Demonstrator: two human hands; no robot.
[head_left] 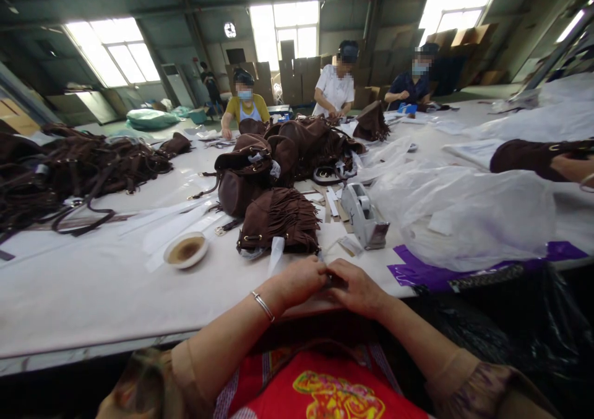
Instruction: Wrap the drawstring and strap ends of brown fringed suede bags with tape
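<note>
At the table's front edge my left hand (299, 281), with a bracelet on its wrist, meets my right hand (355, 285). Both sets of fingers are curled inward and come together; whatever lies between them is too small to make out. Just beyond them sits a brown fringed bag (278, 221) with a white strip (277, 253) hanging at its front, close to my left hand. Behind that bag is a heap of more brown bags (297, 150). A grey tape dispenser (364, 215) stands beyond my right hand.
A white dish (185, 250) with brown residue is on the left, before a large pile of brown bags (78, 165). Clear plastic bags (464, 208) and purple tape (431, 273) lie right. Several people work across the white table (83, 295); another person's hand (575, 165) touches a bag at right.
</note>
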